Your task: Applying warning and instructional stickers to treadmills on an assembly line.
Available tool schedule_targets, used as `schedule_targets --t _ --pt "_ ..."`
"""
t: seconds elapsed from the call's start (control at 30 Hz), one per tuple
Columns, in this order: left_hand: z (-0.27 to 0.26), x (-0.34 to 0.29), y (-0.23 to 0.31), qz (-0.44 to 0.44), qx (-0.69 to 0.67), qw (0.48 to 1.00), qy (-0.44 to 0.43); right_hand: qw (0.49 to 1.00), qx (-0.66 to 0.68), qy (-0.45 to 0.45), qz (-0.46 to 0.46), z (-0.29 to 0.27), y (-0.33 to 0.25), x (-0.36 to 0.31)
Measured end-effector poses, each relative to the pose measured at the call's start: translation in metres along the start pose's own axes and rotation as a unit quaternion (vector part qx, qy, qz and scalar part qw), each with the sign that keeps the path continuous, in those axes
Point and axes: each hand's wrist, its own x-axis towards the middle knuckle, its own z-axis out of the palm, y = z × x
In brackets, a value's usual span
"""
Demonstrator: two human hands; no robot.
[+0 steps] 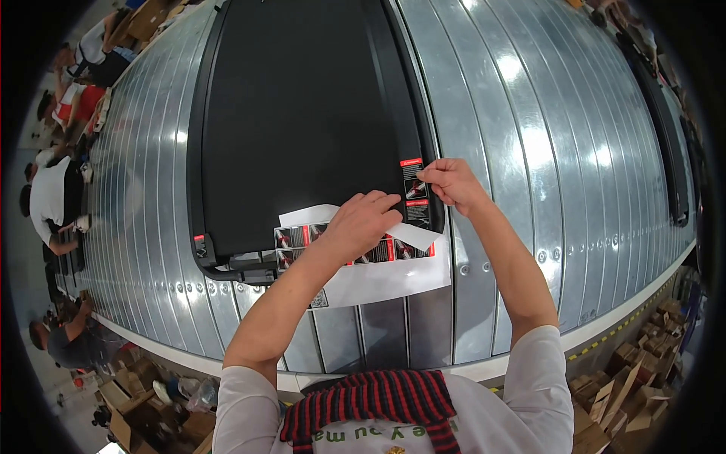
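A black flat panel with a raised frame [302, 113] lies before me. On its right rail, near the front corner, is a red, black and white warning label [415, 189]. My right hand [456, 186] is closed in a pinch at the label's right edge. My left hand [363, 221] is closed around a curled white paper strip [417, 236], its fingertips close to the label's lower left. Part of the strip is hidden under that hand. Below it, a white sheet of similar labels [393, 278] lies across the panel's front edge, partly covered by my left forearm.
The panel rests on a surface of metal rollers [499, 189] with a pale front edge [484, 369]. A small red label [200, 244] is on the panel's left front corner. Another long black part [665, 144] lies far right. Cardboard boxes [635, 371] stand below; several people are along the left.
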Motion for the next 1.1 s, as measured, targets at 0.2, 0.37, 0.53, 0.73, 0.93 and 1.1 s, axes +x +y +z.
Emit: schedule_targets --t 0.2,0.37,0.53,0.73,0.93,1.1 --pt "-0.001 0.001 0.000 0.004 0.004 1.000 -0.009 1.000 -0.008 0.010 -0.013 0.002 -0.001 -0.002" --pt "-0.002 0.000 -0.001 -0.001 -0.009 1.000 -0.012 0.999 -0.018 0.012 -0.024 0.005 -0.002 -0.003" --pt "-0.002 0.000 -0.002 0.016 0.000 1.000 0.001 0.999 -0.021 0.019 -0.034 0.006 -0.003 -0.004" --pt "-0.003 0.002 -0.002 0.007 -0.022 1.000 -0.017 0.998 -0.027 0.029 -0.051 0.007 -0.002 -0.003" --pt "-0.006 0.010 0.000 0.003 -0.003 0.999 -0.047 0.996 -0.049 0.042 -0.059 0.010 -0.001 -0.002" --pt "-0.007 0.011 0.000 -0.006 0.002 0.997 -0.072 0.995 -0.058 0.055 -0.062 0.013 -0.002 -0.003"
